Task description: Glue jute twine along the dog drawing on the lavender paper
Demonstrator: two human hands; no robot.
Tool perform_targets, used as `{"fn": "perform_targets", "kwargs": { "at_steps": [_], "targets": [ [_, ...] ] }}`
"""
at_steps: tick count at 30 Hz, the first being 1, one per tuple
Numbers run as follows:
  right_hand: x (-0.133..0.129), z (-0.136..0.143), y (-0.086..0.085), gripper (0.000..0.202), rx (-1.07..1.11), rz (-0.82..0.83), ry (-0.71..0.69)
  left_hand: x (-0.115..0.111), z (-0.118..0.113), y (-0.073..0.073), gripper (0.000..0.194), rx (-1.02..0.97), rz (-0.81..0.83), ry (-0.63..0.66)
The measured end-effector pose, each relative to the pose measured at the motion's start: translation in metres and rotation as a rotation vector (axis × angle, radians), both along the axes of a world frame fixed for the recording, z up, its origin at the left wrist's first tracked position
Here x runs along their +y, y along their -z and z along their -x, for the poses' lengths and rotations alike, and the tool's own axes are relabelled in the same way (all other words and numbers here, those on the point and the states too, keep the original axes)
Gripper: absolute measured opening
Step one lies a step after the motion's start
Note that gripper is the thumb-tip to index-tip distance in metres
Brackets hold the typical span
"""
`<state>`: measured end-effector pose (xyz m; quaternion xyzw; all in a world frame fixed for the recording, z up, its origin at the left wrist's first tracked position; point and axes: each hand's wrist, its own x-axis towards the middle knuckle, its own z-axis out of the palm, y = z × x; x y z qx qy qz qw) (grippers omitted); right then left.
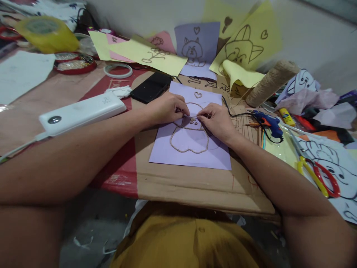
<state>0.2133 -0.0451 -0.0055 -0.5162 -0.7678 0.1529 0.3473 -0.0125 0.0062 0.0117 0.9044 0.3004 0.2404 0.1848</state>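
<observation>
A sheet of purple paper (161,150) lies on the cardboard, bearing a figure outlined in glued-down brown twine (189,150) with a small twine heart (198,95) above it. Over the figure's face, my left hand (169,108) is closed, thumb and fingertips pinched at one end of a short, thin strand of twine (193,117). My right hand (216,121) pinches the other end, close to the paper. Small twine face pieces show just below the strand. Fingers partly hide the figure's upper outline.
Right of the paper lie a blue glue gun (269,124), scissors (318,175) and a twine roll (272,83). A black phone (150,87) and white power bank (82,113) lie left. Finished twine pictures (195,46) lean at the wall. The cardboard's front edge (206,203) is near my lap.
</observation>
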Motion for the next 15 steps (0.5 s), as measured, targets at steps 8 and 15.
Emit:
{"fn": "perform_targets", "kwargs": {
  "at_steps": [8,15],
  "targets": [
    [-0.001,0.0014,-0.0003,0.011,-0.072,-0.036,0.015,0.0006,0.0024,0.0005,0.033,0.059,-0.11,0.039],
    [0.0005,0.0028,-0.0011,0.012,-0.109,-0.016,0.013,0.002,0.0018,0.0043,0.036,0.076,-0.128,0.068]
  ]
}}
